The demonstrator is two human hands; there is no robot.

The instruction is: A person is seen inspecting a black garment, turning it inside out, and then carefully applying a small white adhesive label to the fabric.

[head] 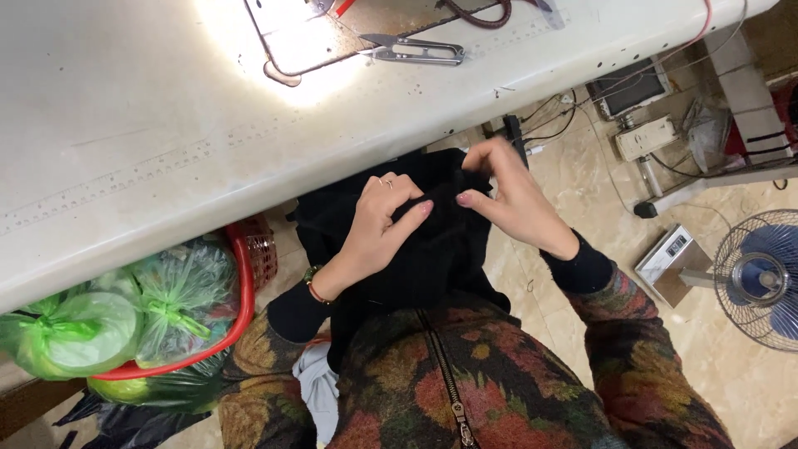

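A piece of black fabric (416, 249) lies bunched in my lap, just below the edge of a white work table (166, 141). My left hand (378, 220), with a ring and a bracelet, pinches the cloth from the left. Opposite it, my right hand (511, 195) grips the same cloth from the right, thumb and fingers closed on a fold. The two hands almost meet at the fingertips. Part of the fabric hangs down between my knees, hidden under the table edge at the top.
Small thread snips (416, 51) lie on the table beside a sewing machine's base (307, 37) under bright light. A red basket (241, 274) with green plastic bags (100, 324) stands at the left. On the tiled floor at the right are a fan (761, 278), a pedal box (669, 262) and cables.
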